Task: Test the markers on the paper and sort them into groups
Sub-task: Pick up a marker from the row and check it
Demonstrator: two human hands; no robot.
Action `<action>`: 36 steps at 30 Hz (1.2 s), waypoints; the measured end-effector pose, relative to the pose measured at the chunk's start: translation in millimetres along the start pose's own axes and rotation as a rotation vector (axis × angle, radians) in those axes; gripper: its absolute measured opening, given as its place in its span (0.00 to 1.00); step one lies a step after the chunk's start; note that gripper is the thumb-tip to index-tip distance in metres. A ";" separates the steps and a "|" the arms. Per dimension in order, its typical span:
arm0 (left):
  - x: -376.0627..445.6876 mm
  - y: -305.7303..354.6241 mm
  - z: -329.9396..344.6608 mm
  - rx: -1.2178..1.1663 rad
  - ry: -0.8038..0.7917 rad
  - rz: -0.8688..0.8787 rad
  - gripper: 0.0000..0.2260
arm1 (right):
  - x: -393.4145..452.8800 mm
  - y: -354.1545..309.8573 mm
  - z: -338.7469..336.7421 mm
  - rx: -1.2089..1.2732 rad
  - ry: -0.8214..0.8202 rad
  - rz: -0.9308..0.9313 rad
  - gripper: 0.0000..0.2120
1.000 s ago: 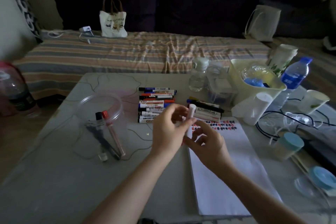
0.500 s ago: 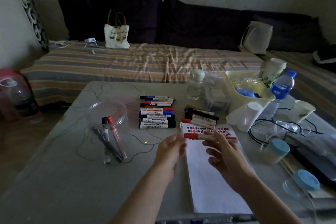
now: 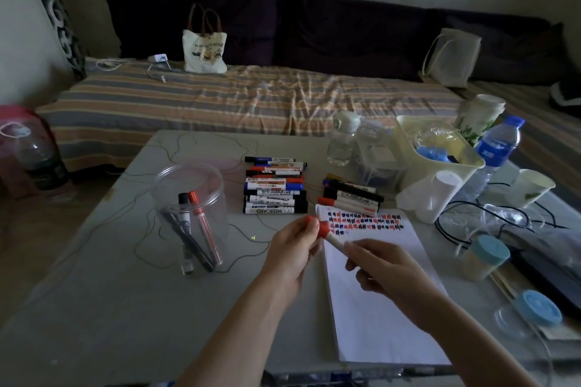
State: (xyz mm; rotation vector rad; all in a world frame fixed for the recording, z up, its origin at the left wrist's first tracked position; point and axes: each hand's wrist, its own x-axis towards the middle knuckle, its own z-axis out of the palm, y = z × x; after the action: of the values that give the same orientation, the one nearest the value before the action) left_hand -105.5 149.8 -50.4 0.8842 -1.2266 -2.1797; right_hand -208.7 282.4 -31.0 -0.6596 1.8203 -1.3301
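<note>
Right hand point(image 3: 388, 267) grips a red marker point(image 3: 332, 237) tilted over the paper point(image 3: 377, 317); left hand point(image 3: 295, 248) pinches its cap point(image 3: 310, 220).

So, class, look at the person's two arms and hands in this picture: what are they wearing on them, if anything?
Nothing shows on either. The left hand and right hand are bare, with no gloves, and no rings or watch can be seen in this dim light. Both forearms are uncovered right down to the bottom edge of the picture, so no sleeves appear.

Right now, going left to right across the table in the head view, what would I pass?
Clear jar → row of markers → paper pad → white cup on its side → blue-lidded jar
</note>
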 end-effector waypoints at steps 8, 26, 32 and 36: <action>6.0 -9.8 -1.8 -0.004 0.038 0.015 0.08 | 15.7 14.2 19.2 -0.359 0.104 -0.150 0.20; 51.8 -10.4 -4.2 0.961 -0.073 0.399 0.08 | 30.6 40.2 -17.5 -0.492 0.290 -0.463 0.26; 86.9 -38.5 -31.4 1.291 -0.172 0.497 0.11 | 53.5 31.4 -38.5 0.091 0.250 -0.312 0.31; 90.1 -56.4 -43.1 1.474 -0.213 0.565 0.23 | 67.0 31.0 -50.8 0.524 0.189 -0.216 0.22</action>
State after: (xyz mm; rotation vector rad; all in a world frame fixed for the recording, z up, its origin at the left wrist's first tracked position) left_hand -140.0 91.9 -143.3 0.5757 -2.7737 -0.6756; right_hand -287.5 268.2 -71.3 -0.4629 1.4681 -1.9740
